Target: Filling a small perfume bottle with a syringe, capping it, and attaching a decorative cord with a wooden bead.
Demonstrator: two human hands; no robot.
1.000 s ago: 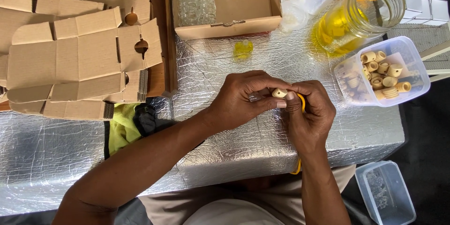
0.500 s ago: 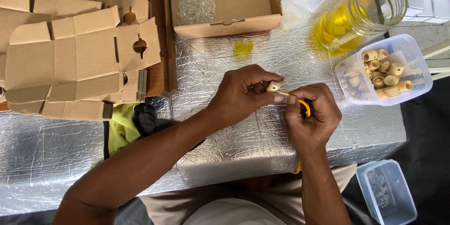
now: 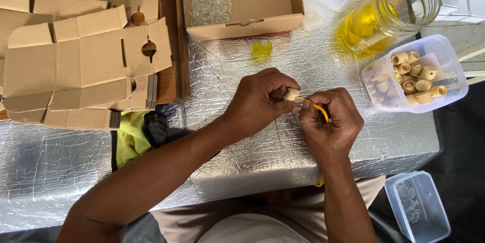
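The left hand (image 3: 262, 102) pinches a small beige ribbed cap (image 3: 291, 94) between thumb and fingertips, its fingers closed narrowly around the piece so that the cap's end faces the other hand. The right hand (image 3: 331, 124) meets it from the opposite side, fingers curled shut on a thin yellow cord (image 3: 319, 107) whose tip sits right at the cap. Holding the two pieces this close, just above the silver foil-covered table (image 3: 242, 137), seems meant to steady the fine alignment of cord and cap. The cord arcs over the right hand's knuckles, and a further bit of yellow shows below the wrist, at the table edge.

Just beyond the grip lies a small yellow blob (image 3: 261, 51) on the foil; past it stands an open cardboard box (image 3: 242, 5) lined with bubble wrap. To the right of the grip, within easy reach of the right hand, a clear plastic tub (image 3: 444, 96) holds more beige caps, probably the supply. Behind the tub stands a glass jar (image 3: 389, 13) with yellow liquid. To the left lie flat cardboard blanks (image 3: 76, 66), stacked well apart from the hands.

Whether the cord has entered the cap cannot be told, since the fingertips cover the joint. The jar's top and the box's far side are cut off by the frame.
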